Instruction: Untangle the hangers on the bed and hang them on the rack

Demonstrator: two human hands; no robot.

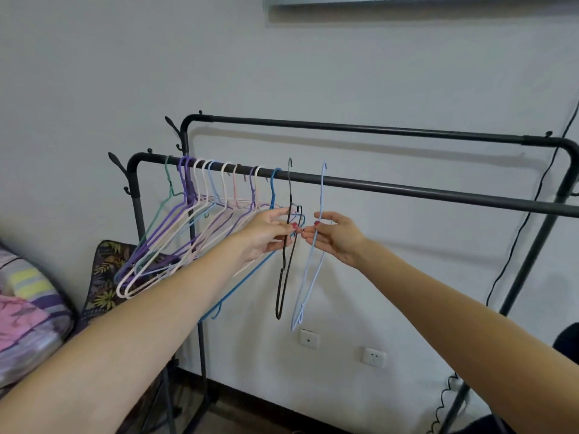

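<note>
A dark metal clothes rack (407, 190) with two rails stands against the wall. Several coloured hangers (200, 220) hang bunched at the left end of its front rail. My left hand (269, 233) pinches a black hanger (283, 277) whose hook rises just above that rail. My right hand (335, 236) grips a pale blue hanger (308, 277) at its neck; its hook also stands slightly above the rail, to the right of the black one. Both hooks are close to the rail, and I cannot tell whether they rest on it. A darker blue hanger (244, 283) hangs behind my left wrist.
The bed (28, 324) with striped and pink bedding lies at the lower left, beside a patterned dark cushion (106, 277). Wall sockets (372, 357) and a black cable (513, 245) are on the wall behind the rack. The right half of the front rail is bare.
</note>
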